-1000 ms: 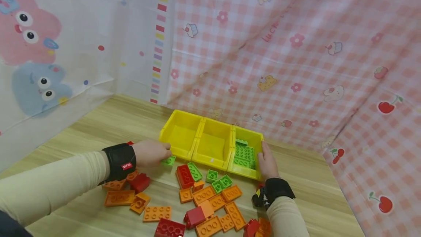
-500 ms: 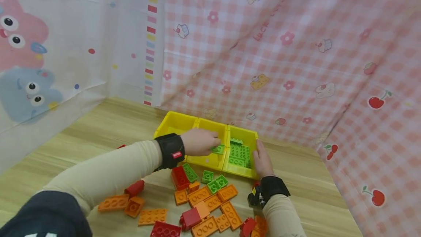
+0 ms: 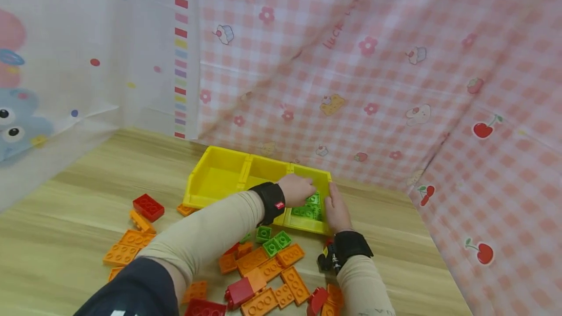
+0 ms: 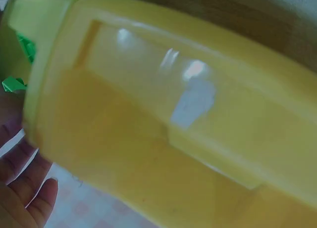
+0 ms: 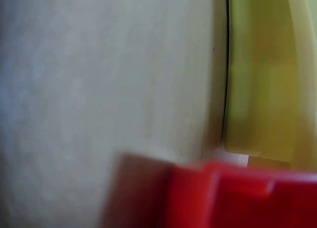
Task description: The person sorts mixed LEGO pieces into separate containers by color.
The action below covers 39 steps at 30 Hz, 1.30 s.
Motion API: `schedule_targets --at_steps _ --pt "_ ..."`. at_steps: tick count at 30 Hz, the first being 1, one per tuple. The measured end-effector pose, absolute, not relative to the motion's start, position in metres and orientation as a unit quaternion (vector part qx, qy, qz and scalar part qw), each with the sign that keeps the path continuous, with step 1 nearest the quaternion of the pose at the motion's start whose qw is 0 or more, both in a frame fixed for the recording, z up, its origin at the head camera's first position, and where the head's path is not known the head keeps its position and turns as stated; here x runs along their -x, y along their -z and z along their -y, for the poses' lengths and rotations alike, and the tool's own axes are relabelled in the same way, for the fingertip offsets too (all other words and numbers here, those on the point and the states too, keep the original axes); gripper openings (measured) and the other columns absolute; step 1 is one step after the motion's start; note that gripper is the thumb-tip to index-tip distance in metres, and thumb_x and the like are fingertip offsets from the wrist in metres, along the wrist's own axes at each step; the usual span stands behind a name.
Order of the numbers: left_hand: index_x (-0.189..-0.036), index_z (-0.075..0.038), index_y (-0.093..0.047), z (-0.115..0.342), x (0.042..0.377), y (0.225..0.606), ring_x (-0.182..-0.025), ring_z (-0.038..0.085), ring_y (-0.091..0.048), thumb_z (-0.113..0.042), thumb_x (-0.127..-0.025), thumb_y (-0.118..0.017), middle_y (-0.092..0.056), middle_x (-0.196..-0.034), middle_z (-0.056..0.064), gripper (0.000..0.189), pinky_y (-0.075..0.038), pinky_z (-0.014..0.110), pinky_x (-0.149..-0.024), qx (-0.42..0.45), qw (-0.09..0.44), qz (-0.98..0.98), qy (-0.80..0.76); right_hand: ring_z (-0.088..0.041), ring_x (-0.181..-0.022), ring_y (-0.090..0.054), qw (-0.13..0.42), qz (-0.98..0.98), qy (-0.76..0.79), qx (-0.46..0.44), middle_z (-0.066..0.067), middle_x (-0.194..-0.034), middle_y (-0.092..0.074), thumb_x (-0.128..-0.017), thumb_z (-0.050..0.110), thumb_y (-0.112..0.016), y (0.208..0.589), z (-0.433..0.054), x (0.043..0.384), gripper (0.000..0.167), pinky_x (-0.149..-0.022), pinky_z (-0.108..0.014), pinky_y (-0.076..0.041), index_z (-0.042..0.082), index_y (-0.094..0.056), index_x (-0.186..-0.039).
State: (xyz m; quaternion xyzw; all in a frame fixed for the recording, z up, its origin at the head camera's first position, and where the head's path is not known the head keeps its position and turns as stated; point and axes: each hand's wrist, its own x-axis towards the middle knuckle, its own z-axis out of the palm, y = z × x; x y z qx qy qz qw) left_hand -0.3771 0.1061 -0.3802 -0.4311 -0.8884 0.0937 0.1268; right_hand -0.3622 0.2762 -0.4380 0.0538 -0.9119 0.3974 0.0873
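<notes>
A yellow bin with three compartments [image 3: 215, 182] stands near the back curtain. My left hand [image 3: 296, 190] reaches over its right compartment, pinching a green toy brick [image 3: 313, 198] above other green bricks [image 3: 303, 210]. In the left wrist view, that hand's fingers [image 4: 42, 201] are beside the compartment edge, with green showing near the fingertips. My right hand [image 3: 338, 211] rests along the bin's right outer wall, fingers extended, thumb by the rim. The left forearm covers part of the middle compartment.
Several orange bricks [image 3: 295, 284] and loose green bricks [image 3: 277, 243] lie in front of the bin. Left of the forearm are a red brick [image 3: 149, 207] and orange bricks [image 3: 120, 253]. A blurred red object [image 5: 242, 198] fills the right wrist view's bottom.
My left hand has carried the green brick rightward from the table by the bin's left front, across the middle compartment, to the right one. My right hand stays at the bin's side.
</notes>
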Motion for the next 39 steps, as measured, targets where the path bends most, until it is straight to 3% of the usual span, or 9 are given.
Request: schedule_targets --at_steps 13,22,34,39 --pt "-0.103 -0.019 -0.069 -0.098 0.38 0.39 -0.086 0.014 -0.06 -0.019 -0.094 -0.054 -0.063 -0.096 -0.001 0.017 -0.048 0.036 -0.075 0.392 0.083 0.91 -0.104 -0.028 -0.139 -0.016 0.083 0.915 -0.391 -0.05 -0.017 -0.152 -0.018 -0.098 0.011 -0.031 0.435 -0.265 0.366 0.052 -0.11 -0.043 -0.013 0.001 -0.018 -0.148" --pt "-0.109 -0.02 -0.068 -0.096 0.376 0.393 -0.099 0.016 -0.059 -0.023 -0.096 -0.052 -0.064 -0.105 -0.001 0.021 -0.042 0.041 -0.088 0.375 0.06 0.919 -0.108 -0.027 -0.139 -0.015 0.075 0.914 -0.395 -0.051 -0.016 -0.153 -0.016 -0.098 0.012 -0.03 0.435 -0.263 0.365 0.053 -0.11 -0.043 -0.013 0.002 -0.016 -0.148" --pt "-0.111 -0.021 -0.067 -0.075 0.363 0.388 -0.106 0.018 -0.056 -0.021 -0.096 -0.051 -0.061 -0.112 0.0 0.022 -0.039 0.041 -0.094 0.423 0.105 0.895 -0.091 -0.026 -0.14 -0.014 0.065 0.914 -0.399 -0.039 -0.013 -0.154 -0.014 -0.098 0.014 -0.029 0.44 -0.269 0.365 0.054 -0.11 -0.043 -0.012 0.004 -0.014 -0.149" --pt "-0.107 -0.018 -0.067 -0.045 0.342 0.379 -0.1 0.016 -0.056 -0.018 -0.095 -0.053 -0.061 -0.108 -0.001 0.019 -0.041 0.034 -0.085 0.474 0.159 0.863 -0.072 -0.026 -0.14 -0.013 0.06 0.915 -0.396 -0.038 -0.013 -0.154 -0.013 -0.098 0.014 -0.028 0.439 -0.275 0.363 0.054 -0.11 -0.043 -0.012 0.005 -0.012 -0.149"
